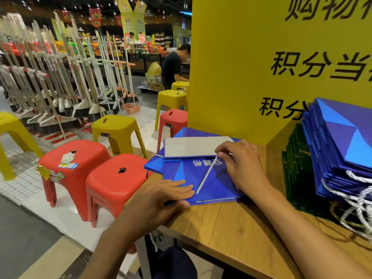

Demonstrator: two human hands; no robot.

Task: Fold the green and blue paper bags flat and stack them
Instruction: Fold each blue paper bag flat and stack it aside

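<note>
Fingers [222, 151] of right hand [242, 163] pinching cord [207, 174] | left hand [159, 199] flat on blue bag [218, 185] | tuck cord, then crease.

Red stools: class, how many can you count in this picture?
3 red stools: one at left with tags on its seat, one nearest the wooden table, one farther back beside the yellow board. Some look stacked, so more may be hidden.

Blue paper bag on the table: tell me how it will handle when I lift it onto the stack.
The blue paper bag lies flat with crisp edges, so it probably lifts fairly stiff and light. Its glossy face may slide on the wooden table. The cord handle, pinched by the right hand, is loose and will likely dangle.
</note>
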